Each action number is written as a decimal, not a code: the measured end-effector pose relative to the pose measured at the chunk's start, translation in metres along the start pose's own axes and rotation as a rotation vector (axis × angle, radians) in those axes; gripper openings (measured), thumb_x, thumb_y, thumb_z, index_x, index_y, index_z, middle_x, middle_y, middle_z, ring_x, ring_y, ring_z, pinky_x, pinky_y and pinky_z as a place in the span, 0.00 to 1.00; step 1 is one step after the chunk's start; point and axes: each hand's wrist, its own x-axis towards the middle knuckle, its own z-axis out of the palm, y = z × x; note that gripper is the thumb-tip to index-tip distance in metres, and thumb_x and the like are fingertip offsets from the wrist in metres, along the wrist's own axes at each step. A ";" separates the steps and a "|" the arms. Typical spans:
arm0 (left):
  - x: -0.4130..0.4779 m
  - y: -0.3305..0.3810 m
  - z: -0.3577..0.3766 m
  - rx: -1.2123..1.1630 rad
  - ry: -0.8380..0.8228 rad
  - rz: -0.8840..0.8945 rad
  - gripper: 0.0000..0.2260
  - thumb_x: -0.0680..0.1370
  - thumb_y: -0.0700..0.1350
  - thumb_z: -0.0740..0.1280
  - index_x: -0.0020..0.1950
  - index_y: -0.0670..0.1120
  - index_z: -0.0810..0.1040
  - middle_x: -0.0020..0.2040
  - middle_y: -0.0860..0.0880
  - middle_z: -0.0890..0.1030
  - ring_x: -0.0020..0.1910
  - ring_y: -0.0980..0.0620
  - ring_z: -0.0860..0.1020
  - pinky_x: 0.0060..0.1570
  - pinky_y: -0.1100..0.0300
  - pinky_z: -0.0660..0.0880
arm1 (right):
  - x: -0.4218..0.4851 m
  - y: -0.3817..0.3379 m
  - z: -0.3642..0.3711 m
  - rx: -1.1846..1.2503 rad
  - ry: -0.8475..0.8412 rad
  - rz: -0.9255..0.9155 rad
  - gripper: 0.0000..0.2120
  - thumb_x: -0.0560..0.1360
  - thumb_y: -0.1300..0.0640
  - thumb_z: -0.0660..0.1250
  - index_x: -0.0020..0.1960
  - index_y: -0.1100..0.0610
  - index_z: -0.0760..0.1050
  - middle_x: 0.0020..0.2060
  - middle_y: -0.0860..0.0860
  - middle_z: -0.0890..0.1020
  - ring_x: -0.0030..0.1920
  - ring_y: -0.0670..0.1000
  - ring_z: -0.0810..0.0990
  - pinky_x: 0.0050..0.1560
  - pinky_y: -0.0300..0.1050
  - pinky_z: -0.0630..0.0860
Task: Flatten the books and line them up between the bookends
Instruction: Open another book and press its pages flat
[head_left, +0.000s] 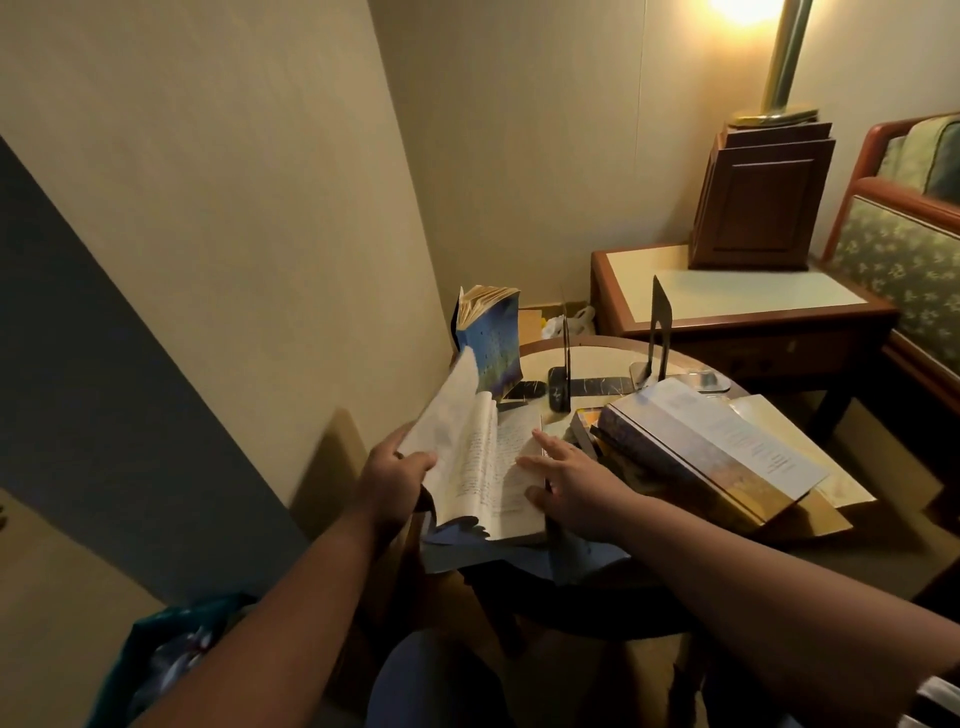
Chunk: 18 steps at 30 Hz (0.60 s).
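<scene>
My left hand (395, 475) grips the raised left-hand pages of the open book (498, 467) at the table's (597, 358) near-left edge. My right hand (574, 486) presses flat, fingers straight, on its right page. Just to the right lies a stack of books (696, 452). Beyond stand the left bookend (566, 364) and right bookend (660, 332), apart. A blue book (491, 338) stands splayed at the far-left edge.

Bare forearms (727, 566), blue cloth trousers (431, 680).
The left hand (395, 478) and right hand (571, 480) were bare; the cloth looked plain, dark.
</scene>
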 end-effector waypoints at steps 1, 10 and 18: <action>-0.001 0.001 -0.005 -0.052 0.042 0.016 0.12 0.74 0.41 0.65 0.55 0.53 0.78 0.53 0.43 0.82 0.48 0.45 0.83 0.42 0.50 0.82 | 0.000 0.000 -0.002 -0.008 -0.008 -0.001 0.26 0.81 0.43 0.61 0.77 0.40 0.60 0.80 0.46 0.44 0.80 0.53 0.44 0.76 0.57 0.53; -0.002 -0.022 -0.059 0.712 0.329 0.467 0.30 0.68 0.41 0.78 0.67 0.53 0.73 0.63 0.50 0.73 0.57 0.51 0.76 0.47 0.60 0.78 | 0.002 -0.007 0.000 0.013 -0.066 0.011 0.26 0.81 0.45 0.60 0.78 0.42 0.60 0.81 0.49 0.45 0.79 0.57 0.52 0.75 0.58 0.62; 0.005 -0.025 -0.081 1.165 0.265 0.537 0.08 0.66 0.59 0.75 0.43 0.60 0.85 0.60 0.56 0.81 0.58 0.43 0.76 0.54 0.45 0.71 | -0.002 -0.010 0.000 -0.122 0.002 -0.049 0.30 0.81 0.44 0.58 0.80 0.46 0.53 0.81 0.51 0.45 0.80 0.55 0.43 0.77 0.56 0.50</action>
